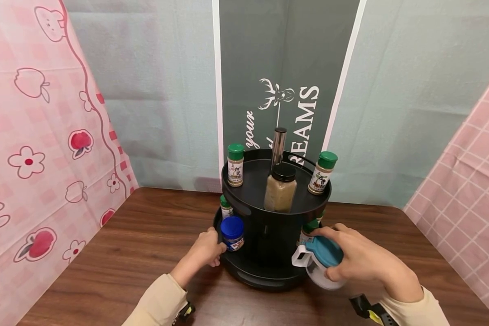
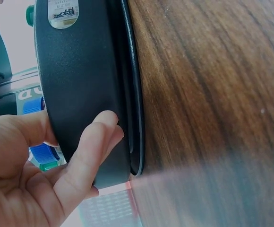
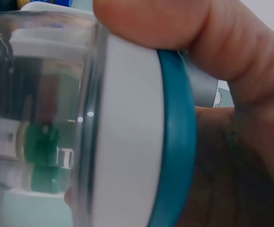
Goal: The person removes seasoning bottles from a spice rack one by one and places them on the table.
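My left hand [image 1: 205,249] pinches the rim of the lower tray [image 1: 265,281] of a black two-tier spice rack. In the left wrist view its thumb lies over the rim and its fingers lie along the outer wall [image 2: 80,80]. Just inside the rim by that hand sits a blue-lidded jar [image 1: 232,231]. My right hand [image 1: 366,256] grips a clear jar [image 1: 319,275] with a teal lid and white handle, at the tray's right front. The right wrist view shows the thumb on the white collar [image 3: 127,127] below the teal lid [image 3: 178,142].
The upper tray [image 1: 252,174] carries two green-capped spice bottles [image 1: 235,167] [image 1: 322,174] and a black-lidded jar of tan powder [image 1: 281,194]. A shiny metal cylinder [image 1: 279,142] rises behind that jar. More green-capped bottles [image 1: 226,208] stand below. Curtains surround the wooden table [image 1: 155,226].
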`<state>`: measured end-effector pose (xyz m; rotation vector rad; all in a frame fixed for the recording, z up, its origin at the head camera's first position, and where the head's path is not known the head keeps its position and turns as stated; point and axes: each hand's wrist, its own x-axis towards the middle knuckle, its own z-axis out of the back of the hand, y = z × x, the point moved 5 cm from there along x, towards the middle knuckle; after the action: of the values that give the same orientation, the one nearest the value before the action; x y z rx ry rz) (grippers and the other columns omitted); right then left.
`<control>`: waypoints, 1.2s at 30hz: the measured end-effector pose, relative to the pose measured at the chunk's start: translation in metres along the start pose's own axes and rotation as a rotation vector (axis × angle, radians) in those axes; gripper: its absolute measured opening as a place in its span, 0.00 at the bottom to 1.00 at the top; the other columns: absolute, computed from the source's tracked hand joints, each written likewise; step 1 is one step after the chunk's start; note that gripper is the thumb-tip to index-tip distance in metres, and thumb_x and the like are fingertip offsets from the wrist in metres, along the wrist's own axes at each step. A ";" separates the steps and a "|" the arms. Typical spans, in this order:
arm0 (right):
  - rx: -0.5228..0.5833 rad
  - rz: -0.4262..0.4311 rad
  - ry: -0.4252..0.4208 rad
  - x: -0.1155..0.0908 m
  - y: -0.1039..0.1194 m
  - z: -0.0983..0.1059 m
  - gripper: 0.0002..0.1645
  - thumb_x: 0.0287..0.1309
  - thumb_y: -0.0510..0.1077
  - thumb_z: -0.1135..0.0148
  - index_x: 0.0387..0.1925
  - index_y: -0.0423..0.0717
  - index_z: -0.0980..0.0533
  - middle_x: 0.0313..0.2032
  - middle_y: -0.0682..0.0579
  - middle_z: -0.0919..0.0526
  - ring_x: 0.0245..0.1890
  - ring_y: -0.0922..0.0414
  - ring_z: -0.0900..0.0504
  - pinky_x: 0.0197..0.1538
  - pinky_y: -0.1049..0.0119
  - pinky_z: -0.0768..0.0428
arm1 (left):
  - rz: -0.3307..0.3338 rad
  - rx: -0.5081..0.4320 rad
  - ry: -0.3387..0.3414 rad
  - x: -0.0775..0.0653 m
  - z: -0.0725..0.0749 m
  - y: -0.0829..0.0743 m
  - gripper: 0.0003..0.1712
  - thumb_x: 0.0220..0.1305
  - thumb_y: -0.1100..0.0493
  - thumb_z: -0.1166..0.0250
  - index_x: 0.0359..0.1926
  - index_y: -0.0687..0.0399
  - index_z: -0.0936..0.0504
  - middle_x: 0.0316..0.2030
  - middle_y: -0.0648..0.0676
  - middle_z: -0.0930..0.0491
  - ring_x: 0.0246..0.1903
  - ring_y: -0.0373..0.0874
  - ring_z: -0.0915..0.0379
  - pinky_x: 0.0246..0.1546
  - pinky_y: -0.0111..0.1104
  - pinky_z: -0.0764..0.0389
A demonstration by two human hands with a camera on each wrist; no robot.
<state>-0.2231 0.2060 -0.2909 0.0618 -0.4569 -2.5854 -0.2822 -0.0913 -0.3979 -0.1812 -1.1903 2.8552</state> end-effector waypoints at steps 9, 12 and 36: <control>-0.019 0.009 -0.040 -0.008 -0.016 0.004 0.41 0.27 0.50 0.28 0.52 0.56 0.30 0.35 0.51 0.32 0.28 0.56 0.33 0.27 0.62 0.32 | -0.002 0.006 -0.018 0.001 0.001 -0.001 0.26 0.51 0.67 0.41 0.50 0.78 0.39 0.09 0.56 0.28 0.07 0.42 0.30 0.11 0.35 0.22; -0.016 0.017 -0.054 -0.009 -0.024 0.004 0.41 0.27 0.50 0.28 0.52 0.56 0.30 0.33 0.51 0.32 0.27 0.56 0.34 0.26 0.62 0.32 | -0.002 0.009 -0.016 0.002 -0.001 0.002 0.27 0.51 0.67 0.41 0.50 0.78 0.39 0.09 0.56 0.28 0.06 0.41 0.30 0.11 0.36 0.22; -0.012 -0.063 -0.064 -0.007 -0.081 0.001 0.42 0.29 0.51 0.27 0.53 0.49 0.31 0.39 0.43 0.28 0.30 0.54 0.32 0.27 0.61 0.31 | -0.020 0.005 -0.022 -0.001 -0.002 0.003 0.29 0.53 0.67 0.43 0.52 0.81 0.42 0.09 0.56 0.28 0.07 0.42 0.30 0.10 0.34 0.23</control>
<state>-0.2553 0.2754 -0.3171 -0.0111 -0.4705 -2.6584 -0.2810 -0.0927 -0.4013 -0.1381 -1.1824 2.8500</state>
